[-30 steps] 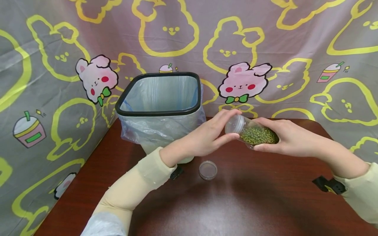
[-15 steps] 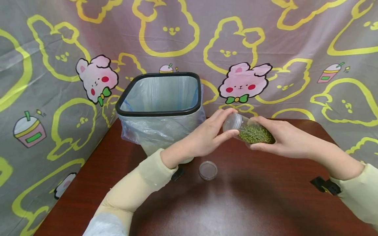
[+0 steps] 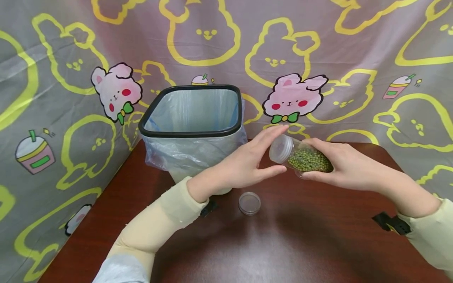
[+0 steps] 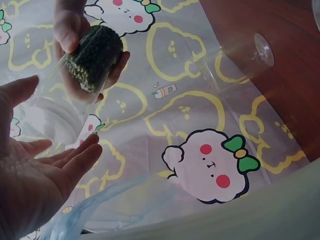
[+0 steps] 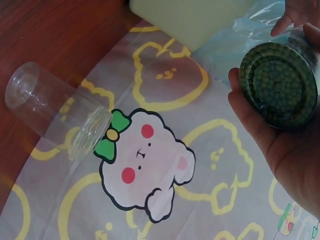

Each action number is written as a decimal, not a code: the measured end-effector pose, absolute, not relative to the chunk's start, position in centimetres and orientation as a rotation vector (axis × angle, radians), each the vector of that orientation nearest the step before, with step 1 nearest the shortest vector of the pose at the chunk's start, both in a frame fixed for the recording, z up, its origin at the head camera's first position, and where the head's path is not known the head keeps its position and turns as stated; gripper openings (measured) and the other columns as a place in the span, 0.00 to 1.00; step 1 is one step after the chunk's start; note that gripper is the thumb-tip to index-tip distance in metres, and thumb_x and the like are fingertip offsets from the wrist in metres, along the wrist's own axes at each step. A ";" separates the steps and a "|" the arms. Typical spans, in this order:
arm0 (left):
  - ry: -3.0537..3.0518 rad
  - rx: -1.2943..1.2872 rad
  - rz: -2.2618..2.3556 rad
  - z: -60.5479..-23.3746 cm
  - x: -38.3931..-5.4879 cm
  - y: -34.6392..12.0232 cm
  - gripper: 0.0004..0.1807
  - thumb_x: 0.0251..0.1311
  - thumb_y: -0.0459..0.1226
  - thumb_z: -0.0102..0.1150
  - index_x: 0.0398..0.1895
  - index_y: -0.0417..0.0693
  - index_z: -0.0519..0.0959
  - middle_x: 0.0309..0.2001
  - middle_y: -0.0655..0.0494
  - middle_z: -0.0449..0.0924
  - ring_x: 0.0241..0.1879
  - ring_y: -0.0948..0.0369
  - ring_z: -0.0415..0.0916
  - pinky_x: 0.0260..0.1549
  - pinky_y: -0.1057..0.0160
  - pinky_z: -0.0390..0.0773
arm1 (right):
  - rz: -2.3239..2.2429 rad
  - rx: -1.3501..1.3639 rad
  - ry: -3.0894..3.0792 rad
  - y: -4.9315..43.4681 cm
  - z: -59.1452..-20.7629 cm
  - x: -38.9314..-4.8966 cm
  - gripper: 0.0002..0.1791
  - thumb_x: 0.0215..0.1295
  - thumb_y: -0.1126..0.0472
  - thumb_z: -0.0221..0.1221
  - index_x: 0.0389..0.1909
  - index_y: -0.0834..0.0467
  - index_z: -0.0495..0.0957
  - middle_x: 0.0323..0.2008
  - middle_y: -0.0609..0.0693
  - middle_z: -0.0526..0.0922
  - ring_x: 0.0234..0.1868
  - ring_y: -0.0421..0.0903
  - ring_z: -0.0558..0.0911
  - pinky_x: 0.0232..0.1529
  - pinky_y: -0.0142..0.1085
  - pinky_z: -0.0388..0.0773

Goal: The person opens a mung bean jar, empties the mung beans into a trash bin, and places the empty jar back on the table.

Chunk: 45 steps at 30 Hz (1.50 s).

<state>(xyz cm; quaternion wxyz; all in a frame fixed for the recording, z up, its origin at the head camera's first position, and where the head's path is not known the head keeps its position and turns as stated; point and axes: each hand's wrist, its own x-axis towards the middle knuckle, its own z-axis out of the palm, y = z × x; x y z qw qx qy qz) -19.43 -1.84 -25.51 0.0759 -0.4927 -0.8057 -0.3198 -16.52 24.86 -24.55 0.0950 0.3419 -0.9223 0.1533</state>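
Observation:
My right hand (image 3: pixel 336 165) grips a clear jar of green mung beans (image 3: pixel 308 159), tilted so its translucent whitish lid (image 3: pixel 280 148) points left. Around the lid lies my left hand (image 3: pixel 247 163), thumb and fingers spread apart; whether any finger touches it I cannot tell. In the left wrist view the beans (image 4: pixel 95 55) sit towards the right-hand end of the jar. The right wrist view shows the jar's bottom (image 5: pixel 278 85) full of beans. A second clear jar (image 5: pixel 57 110), without beans, stands on the table behind the held one, mostly hidden in the head view.
A bin (image 3: pixel 198 135) with a black rim and bluish plastic liner stands at the back left, close behind my left forearm. A clear round lid (image 3: pixel 249 203) lies on the dark red table (image 3: pixel 301 243). A printed cloth (image 3: pixel 219 43) encloses the back and sides.
The left hand's fingers have spread wider and come away from the lid they were around. The jar shifted slightly left, then back right, in the right hand's grip.

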 end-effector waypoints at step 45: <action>-2.238 -1.685 -0.904 -25.2 -20.1 -2.6 0.38 0.60 0.31 0.64 0.72 0.45 0.59 0.72 0.50 0.54 0.71 0.65 0.52 0.58 0.71 0.66 | 0.400 1.020 -2.755 25.0 -24.8 -16.6 0.33 0.56 0.44 0.69 0.59 0.50 0.69 0.40 0.39 0.78 0.36 0.36 0.77 0.34 0.37 0.77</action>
